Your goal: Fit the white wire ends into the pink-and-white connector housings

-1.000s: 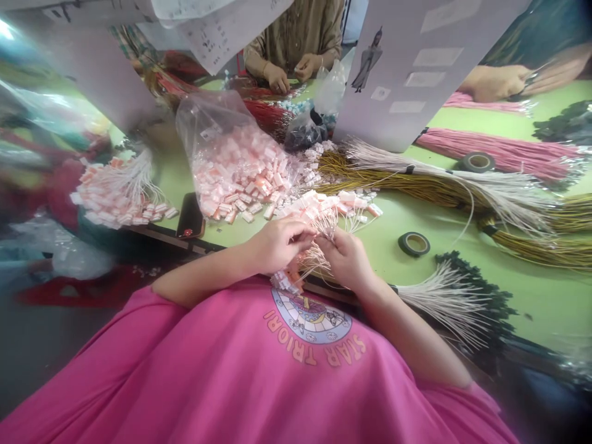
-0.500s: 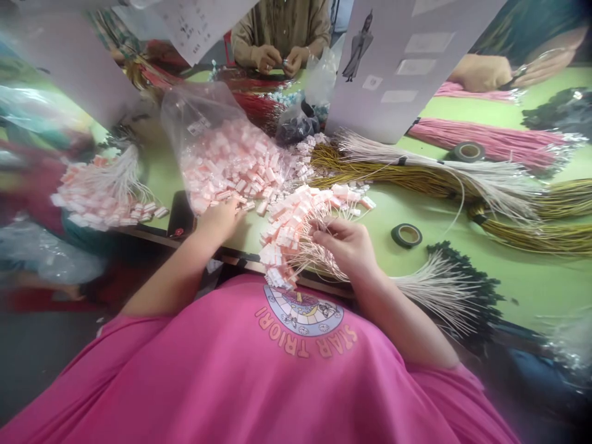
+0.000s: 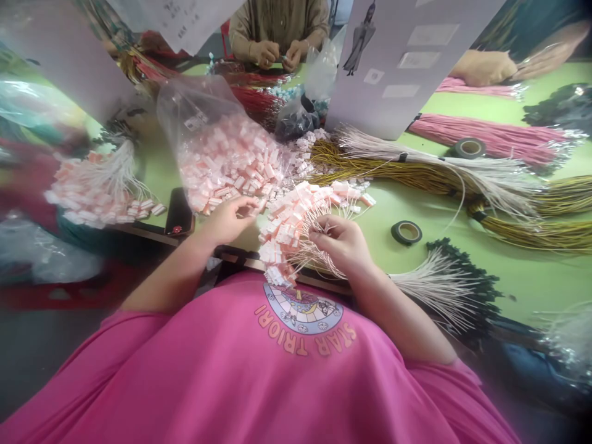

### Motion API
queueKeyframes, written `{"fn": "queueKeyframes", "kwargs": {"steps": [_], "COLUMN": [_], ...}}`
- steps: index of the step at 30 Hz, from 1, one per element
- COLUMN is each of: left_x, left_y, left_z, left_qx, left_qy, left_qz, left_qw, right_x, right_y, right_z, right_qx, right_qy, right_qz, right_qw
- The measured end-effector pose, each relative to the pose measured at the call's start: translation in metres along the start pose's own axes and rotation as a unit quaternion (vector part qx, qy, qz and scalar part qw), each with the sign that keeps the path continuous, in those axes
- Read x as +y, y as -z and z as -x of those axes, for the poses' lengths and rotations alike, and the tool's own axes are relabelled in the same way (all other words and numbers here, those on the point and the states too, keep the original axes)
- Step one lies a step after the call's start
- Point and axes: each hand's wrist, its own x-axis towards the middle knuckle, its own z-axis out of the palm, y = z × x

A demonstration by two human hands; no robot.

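My left hand reaches to the loose pink plastic pieces spilling from a clear bag and pinches one of them between fingertips. My right hand is closed on a bundle of thin white cords whose ends carry pink pieces, held fanned out above the green table's near edge.
A finished heap of corded pink pieces lies at left. Two tape rolls, white, gold, pink and dark cord bundles cover the right. A phone lies by the bag. Another person's hands work across the table.
My left hand left the cord bundle and moved left to the spilled pink pieces, then pinched one. My right hand kept the cords, which are now fanned out.
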Motion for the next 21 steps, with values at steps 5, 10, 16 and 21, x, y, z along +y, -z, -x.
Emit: {"fn": "queueKeyframes", "kwargs": {"steps": [5, 10, 16, 21], "left_x": [0.063, 0.082, 0.077, 0.076], "left_y": [-0.005, -0.021, -0.025, -0.027], "left_z": [0.017, 0.014, 0.009, 0.010], "left_qx": [-0.125, -0.138, -0.144, -0.148], "left_qy": [-0.004, 0.027, 0.017, 0.014], "left_qz": [0.290, 0.317, 0.283, 0.265], "left_qw": [0.949, 0.938, 0.948, 0.953], "right_x": [0.006, 0.006, -0.001, -0.002], "right_y": [0.001, 0.005, 0.002, 0.000], "right_z": [-0.002, -0.001, 0.002, 0.003], "right_qx": [-0.009, -0.021, -0.014, -0.005], "right_qy": [-0.022, -0.004, 0.037, 0.055], "right_qz": [-0.007, -0.025, 0.025, 0.078], "right_qw": [1.000, 0.999, 0.999, 0.995]}}
